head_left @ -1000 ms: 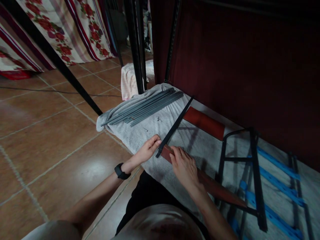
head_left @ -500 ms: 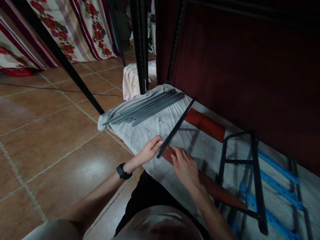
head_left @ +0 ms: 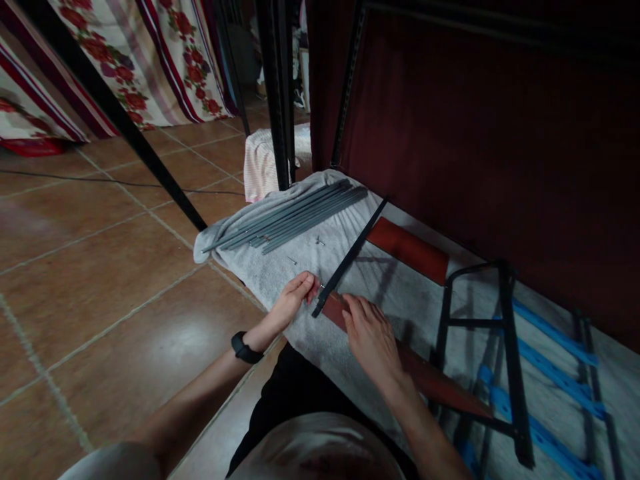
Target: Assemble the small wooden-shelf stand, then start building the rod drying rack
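Fingers of left hand (head_left: 293, 301) pinch black bar (head_left: 350, 257) end; right hand (head_left: 370, 337) lies open-palmed on brown padded rail (head_left: 425, 377), frame centre.

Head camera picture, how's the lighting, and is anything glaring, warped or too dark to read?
Head view: dim overall; the maroon panel at upper right is nearly black. A soft sheen lies on the floor tiles. Straight black poles splay outward, a wide-angle warp. Both hands, left hand and right hand, and the black bar on the grey towel read fairly sharp; thin shadows cross the towel.
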Tool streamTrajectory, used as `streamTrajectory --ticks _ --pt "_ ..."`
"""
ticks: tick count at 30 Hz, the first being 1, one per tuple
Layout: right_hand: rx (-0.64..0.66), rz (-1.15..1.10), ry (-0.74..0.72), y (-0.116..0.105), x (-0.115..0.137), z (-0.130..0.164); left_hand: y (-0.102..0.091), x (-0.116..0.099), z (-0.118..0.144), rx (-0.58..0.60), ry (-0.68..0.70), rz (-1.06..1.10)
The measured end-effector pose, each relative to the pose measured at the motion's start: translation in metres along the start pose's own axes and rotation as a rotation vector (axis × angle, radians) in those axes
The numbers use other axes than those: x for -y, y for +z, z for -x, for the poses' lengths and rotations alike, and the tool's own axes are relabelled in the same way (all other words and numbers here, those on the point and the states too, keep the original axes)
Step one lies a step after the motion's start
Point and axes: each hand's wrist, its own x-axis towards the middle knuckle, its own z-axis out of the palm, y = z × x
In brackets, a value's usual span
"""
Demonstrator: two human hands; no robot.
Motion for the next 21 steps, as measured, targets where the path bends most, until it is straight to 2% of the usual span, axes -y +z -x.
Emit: streamTrajectory --ticks 2,4,7,10,16,21 --pt "0.005 0.048 0.024 -0.003 -0.002 0.002 -0.003 0.019 0.001 -0.030 -0.067 -0.004" --pt "0.057 0.059 0.053 -0.006 -0.005 0.004 -0.005 0.040 0.005 0.000 -0.113 -0.086" --pt "0.161 0.027 0.083 -0.008 -0.007 0.004 -0.004 0.070 0.010 0.047 -0.071 -0.295" --pt "0.181 0.019 0.121 -0.008 -0.008 0.003 -0.001 0.087 0.011 0.049 -0.010 -0.503" --pt "0.172 0.009 0.129 -0.006 -0.008 0.002 -0.005 0.097 0.000 0.131 0.018 -0.789" --pt "0.167 0.012 0.150 -0.005 -0.009 0.003 -0.010 0.091 -0.005 0.248 0.089 -0.867"
